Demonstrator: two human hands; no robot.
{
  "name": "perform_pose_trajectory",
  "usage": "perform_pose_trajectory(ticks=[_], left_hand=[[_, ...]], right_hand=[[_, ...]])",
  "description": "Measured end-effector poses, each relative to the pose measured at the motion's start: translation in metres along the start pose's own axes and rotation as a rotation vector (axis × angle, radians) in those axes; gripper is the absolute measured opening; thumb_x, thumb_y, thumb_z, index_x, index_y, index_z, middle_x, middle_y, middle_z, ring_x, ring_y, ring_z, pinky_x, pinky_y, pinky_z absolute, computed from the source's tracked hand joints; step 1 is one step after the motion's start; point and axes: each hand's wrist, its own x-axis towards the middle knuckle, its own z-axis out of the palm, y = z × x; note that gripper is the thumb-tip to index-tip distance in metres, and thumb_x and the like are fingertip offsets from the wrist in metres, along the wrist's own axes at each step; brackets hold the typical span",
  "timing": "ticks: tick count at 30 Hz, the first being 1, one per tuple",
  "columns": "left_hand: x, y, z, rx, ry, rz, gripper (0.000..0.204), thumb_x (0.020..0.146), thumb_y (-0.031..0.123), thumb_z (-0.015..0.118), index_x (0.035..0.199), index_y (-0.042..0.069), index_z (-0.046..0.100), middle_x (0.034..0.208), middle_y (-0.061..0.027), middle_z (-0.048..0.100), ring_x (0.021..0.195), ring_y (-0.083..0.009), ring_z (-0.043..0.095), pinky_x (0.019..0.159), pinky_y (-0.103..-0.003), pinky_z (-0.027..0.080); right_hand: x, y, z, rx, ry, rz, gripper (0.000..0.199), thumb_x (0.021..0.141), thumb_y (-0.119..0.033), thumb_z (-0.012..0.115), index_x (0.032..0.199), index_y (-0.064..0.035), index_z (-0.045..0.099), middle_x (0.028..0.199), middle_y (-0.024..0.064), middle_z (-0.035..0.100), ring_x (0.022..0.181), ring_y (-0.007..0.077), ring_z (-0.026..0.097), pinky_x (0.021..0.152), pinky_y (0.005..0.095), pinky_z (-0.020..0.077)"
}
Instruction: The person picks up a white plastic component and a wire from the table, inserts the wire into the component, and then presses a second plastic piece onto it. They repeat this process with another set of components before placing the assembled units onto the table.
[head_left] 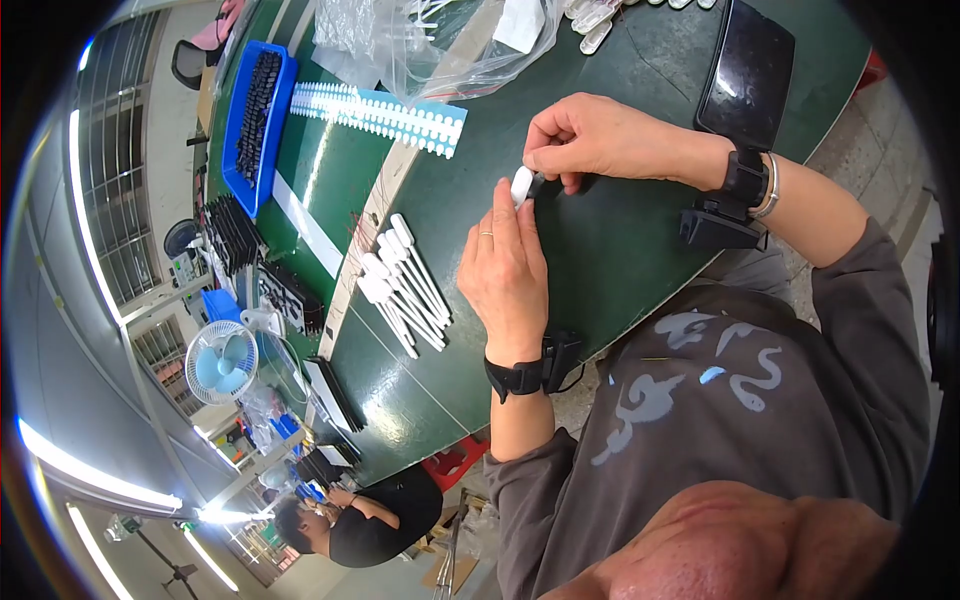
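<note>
Grey shirt [700, 400] nearest, below fingers. White oblong piece [522, 186] between fingertips: left hand [505, 265] grips lower end, right hand [590, 140] pinches upper narrowly, seemingly for steadiness. White-headed sticks [380, 286] left of fingers, sticker sheet [390, 118] beyond, likely for easy reach across bench [610, 245].

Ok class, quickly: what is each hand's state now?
Left hand: closed, holding a small white piece.
Right hand: closed, fingertips at the piece; whether it grips anything cannot be told.
</note>
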Motion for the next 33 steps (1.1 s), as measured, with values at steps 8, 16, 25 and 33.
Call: perform_pose_trajectory(ticks=[8, 16, 25, 33], left_hand=[[0.0, -0.005, 0.001, 0.058, 0.007, 0.041, 0.033, 0.091, 0.012, 0.07, 0.122, 0.002, 0.063, 0.09, -0.0098, 0.069, 0.076, -0.0237, 0.066, 0.063, -0.035, 0.053], [0.003, -0.004, 0.0, 0.123, 0.151, 0.114, 0.036, 0.086, 0.011, 0.074, 0.12, 0.002, 0.066, 0.092, -0.009, 0.069, 0.076, -0.0229, 0.066, 0.066, -0.034, 0.054], [0.002, -0.006, -0.013, -0.304, 0.16, -0.029, 0.03, 0.083, 0.007, 0.076, 0.112, 0.003, 0.07, 0.092, -0.0089, 0.071, 0.077, -0.0238, 0.067, 0.068, -0.033, 0.054], [-0.004, -0.008, -0.013, -0.385, 0.125, -0.058, 0.021, 0.081, 0.004, 0.077, 0.1, 0.004, 0.068, 0.09, -0.0077, 0.071, 0.077, -0.0252, 0.067, 0.066, -0.034, 0.053]], right_hand=[[-0.002, 0.0, 0.004, 0.108, -0.017, 0.01, 0.021, 0.094, -0.022, 0.063, 0.092, -0.0016, 0.065, 0.082, 0.0007, 0.066, 0.074, 0.0079, 0.064, 0.07, 0.0219, 0.0516], [-0.003, -0.001, 0.004, 0.075, -0.062, -0.138, 0.015, 0.092, -0.014, 0.068, 0.1, -0.0021, 0.064, 0.09, 0.0019, 0.068, 0.084, 0.0073, 0.064, 0.078, 0.0219, 0.052], [-0.01, -0.012, 0.009, -0.219, -0.064, -0.467, 0.015, 0.09, -0.007, 0.07, 0.101, -0.0009, 0.063, 0.097, 0.005, 0.068, 0.087, 0.0136, 0.065, 0.08, 0.0266, 0.053], [-0.009, -0.012, 0.008, -0.44, -0.092, -0.608, 0.016, 0.087, -0.005, 0.07, 0.101, -0.0013, 0.063, 0.097, 0.0073, 0.068, 0.088, 0.0234, 0.066, 0.08, 0.0327, 0.0531]])
